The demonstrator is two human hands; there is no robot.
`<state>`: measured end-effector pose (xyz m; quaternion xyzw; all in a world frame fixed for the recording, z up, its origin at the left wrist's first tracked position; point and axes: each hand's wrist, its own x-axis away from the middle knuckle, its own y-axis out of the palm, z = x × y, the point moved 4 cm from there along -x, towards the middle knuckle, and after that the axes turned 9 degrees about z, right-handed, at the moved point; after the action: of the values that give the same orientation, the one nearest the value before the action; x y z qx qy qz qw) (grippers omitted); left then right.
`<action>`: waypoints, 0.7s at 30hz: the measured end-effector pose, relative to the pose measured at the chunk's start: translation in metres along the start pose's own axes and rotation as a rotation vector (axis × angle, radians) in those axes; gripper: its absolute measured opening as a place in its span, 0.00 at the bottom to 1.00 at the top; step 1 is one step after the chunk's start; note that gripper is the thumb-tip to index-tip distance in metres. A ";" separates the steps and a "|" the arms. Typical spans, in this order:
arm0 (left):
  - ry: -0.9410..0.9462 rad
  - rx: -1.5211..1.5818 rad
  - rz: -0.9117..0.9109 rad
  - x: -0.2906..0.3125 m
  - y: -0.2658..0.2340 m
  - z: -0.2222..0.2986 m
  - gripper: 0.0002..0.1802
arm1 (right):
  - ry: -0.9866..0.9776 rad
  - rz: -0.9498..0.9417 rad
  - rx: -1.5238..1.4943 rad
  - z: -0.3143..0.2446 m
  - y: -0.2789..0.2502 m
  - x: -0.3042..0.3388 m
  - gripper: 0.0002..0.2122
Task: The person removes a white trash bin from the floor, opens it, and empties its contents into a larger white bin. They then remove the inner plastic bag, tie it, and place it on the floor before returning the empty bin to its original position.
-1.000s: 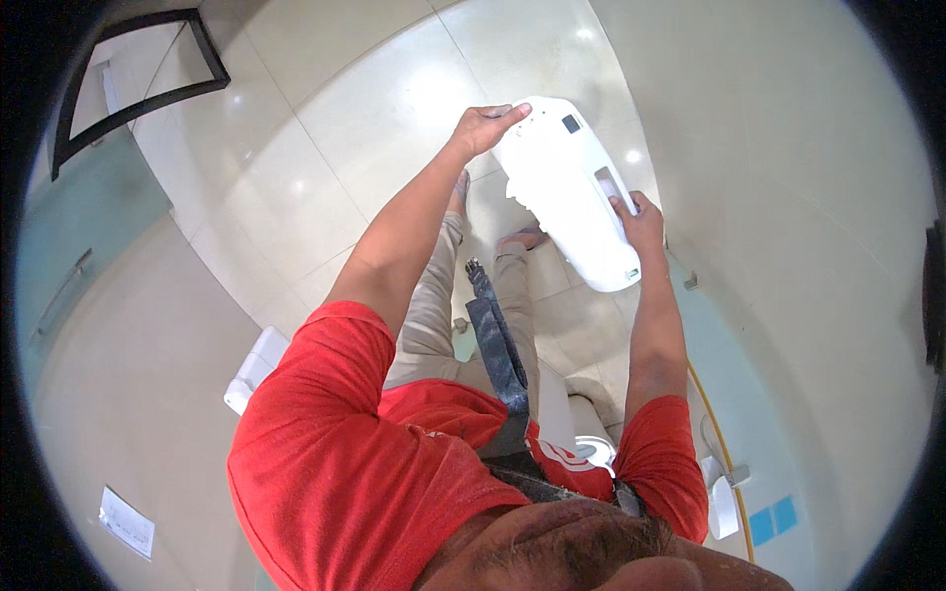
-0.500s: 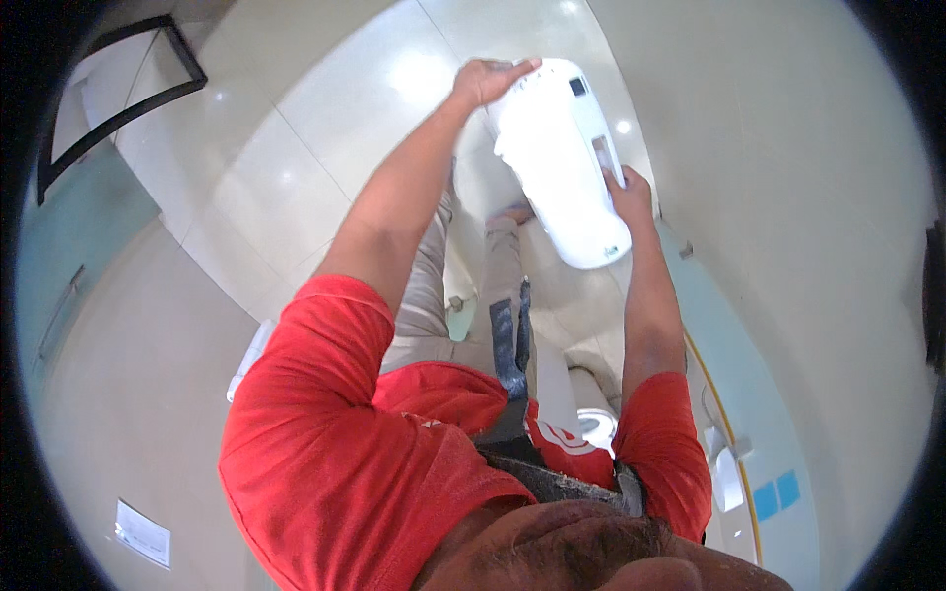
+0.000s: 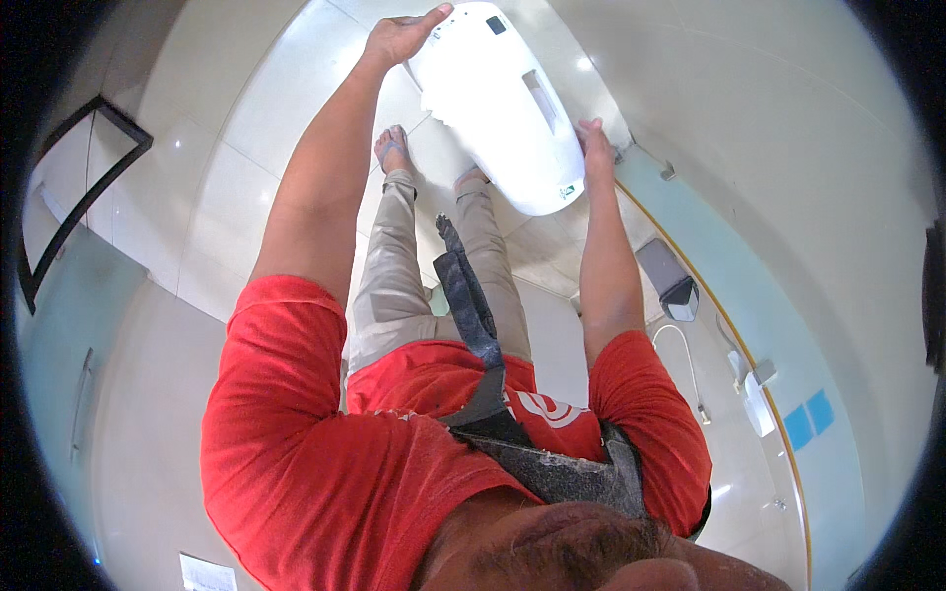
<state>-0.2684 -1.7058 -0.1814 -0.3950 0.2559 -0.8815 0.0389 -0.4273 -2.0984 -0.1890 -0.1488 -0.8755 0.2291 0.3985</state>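
You held the white casing (image 3: 507, 108) out ahead, not yet set down, your left hand (image 3: 402, 39) gripping its far end, your right hand (image 3: 596, 156) at its side, finger closure unclear.

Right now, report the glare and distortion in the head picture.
Head view, centre top: the white unit looks nearly blown out, much surface detail lost; head view, left: the black frame bows with lens distortion; head view, corners: all dark.

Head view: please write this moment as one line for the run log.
left hand: holding white casing by upper-left end | right hand: at casing's right edge | feet: on tiled floor
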 end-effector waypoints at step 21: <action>-0.058 0.288 -0.066 -0.073 -0.076 -0.076 0.59 | 0.240 -0.044 -0.801 0.042 0.060 0.101 0.34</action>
<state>-0.2630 -1.5880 -0.2365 -0.4188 0.1127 -0.8980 0.0736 -0.5191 -2.0148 -0.1804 -0.2989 -0.8457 -0.1571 0.4132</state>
